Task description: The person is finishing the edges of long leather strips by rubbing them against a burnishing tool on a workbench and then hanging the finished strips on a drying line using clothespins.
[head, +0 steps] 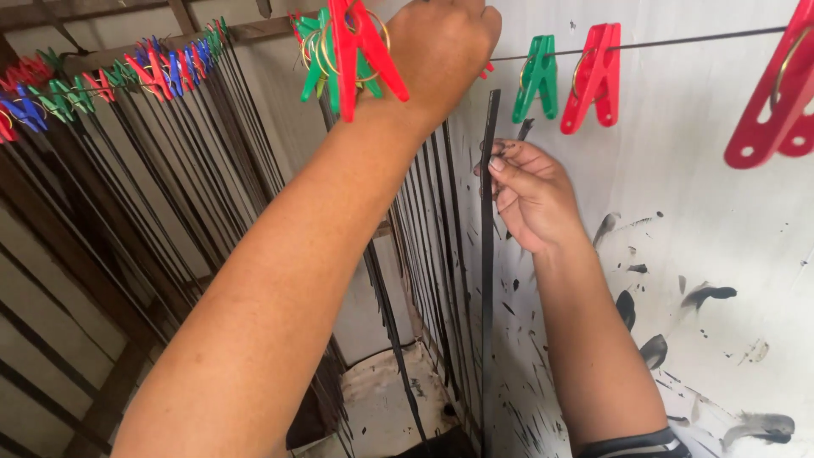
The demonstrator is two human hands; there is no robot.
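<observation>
My left hand is raised to the thin black wire and closed around a red clothes peg whose tip shows just to its right; the peg is mostly hidden. A long black strip hangs straight down from there. My right hand pinches this strip a little below the wire, fingers stained black. Red and green pegs cluster on the wire in front of my left wrist.
A green peg and a red peg hang further right on the wire, another red peg at the edge. Several black strips hang from pegs at left. A white, ink-spattered wall is behind.
</observation>
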